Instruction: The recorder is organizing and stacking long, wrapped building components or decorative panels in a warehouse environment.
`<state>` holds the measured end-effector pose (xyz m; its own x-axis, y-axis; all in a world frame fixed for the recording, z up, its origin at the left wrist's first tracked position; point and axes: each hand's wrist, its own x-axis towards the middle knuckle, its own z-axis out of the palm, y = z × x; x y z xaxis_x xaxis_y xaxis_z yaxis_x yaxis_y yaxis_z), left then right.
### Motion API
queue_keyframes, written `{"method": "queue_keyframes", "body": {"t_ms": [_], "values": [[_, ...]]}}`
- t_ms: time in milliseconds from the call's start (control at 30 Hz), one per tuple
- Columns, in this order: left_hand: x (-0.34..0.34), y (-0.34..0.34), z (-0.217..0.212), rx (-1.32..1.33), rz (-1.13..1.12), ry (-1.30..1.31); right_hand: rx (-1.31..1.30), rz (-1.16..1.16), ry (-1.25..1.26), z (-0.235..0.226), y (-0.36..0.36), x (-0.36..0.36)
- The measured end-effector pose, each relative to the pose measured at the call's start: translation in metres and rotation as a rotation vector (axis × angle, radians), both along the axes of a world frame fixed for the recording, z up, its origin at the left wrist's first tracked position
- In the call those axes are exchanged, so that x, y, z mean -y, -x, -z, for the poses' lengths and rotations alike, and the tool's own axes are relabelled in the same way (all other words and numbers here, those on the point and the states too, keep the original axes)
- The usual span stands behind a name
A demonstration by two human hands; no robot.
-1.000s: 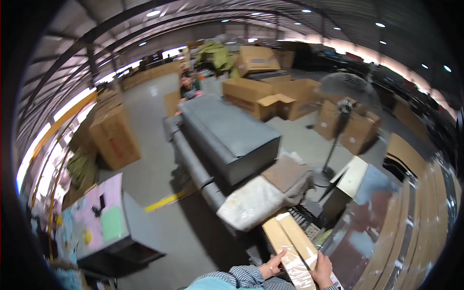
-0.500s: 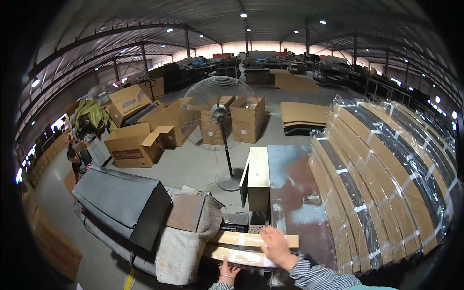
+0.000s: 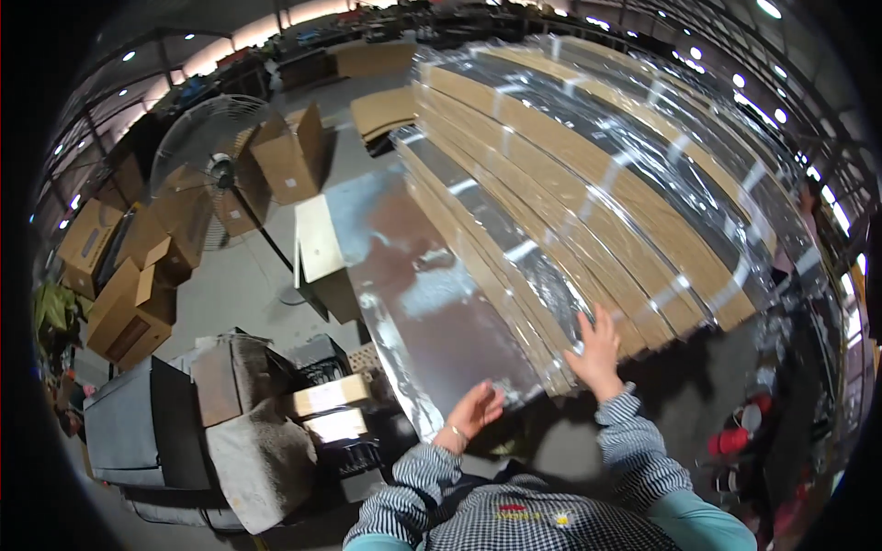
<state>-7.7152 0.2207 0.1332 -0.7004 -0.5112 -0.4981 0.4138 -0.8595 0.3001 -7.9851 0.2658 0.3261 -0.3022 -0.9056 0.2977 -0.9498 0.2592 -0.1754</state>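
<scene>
My left hand is open, fingers spread, at the near edge of a flat silvery foil-wrapped panel. My right hand is open too, palm down on the near end of a stack of long wooden boards wrapped in clear film. The boards lean in layers and run away from me. Both sleeves are checked. Neither hand holds anything.
A pedestal fan stands at the left among open cardboard boxes. Two small flat boxes lie on a dark crate at lower left, beside a grey cloth-covered block and a dark cabinet. Red items sit at lower right.
The view swung right from the small flat boxes to the wrapped board stack. Both hands left the small box and now rest open on the foil panel and the boards.
</scene>
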Motion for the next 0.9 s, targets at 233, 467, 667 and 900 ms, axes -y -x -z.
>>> {"method": "queue_keyframes", "body": {"t_ms": [233, 467, 667, 900], "values": [[0.002, 0.05, -0.07, 0.249, -0.285, 0.203, 0.315, -0.455, -0.105, -0.001, -0.053, -0.062], [-0.1, 0.015, 0.082, 1.133, -0.374, 0.538, 0.024, -0.329, 0.231, 0.076, 0.051, -0.01], [-0.125, -0.04, 0.102, 0.017, -0.306, -0.207, 0.296, -0.234, -0.107, 0.08, -0.028, -0.026], [-0.143, -0.02, 0.085, 0.383, 0.029, -0.181, 0.15, -0.473, -0.215, 0.189, -0.047, -0.137]]}}
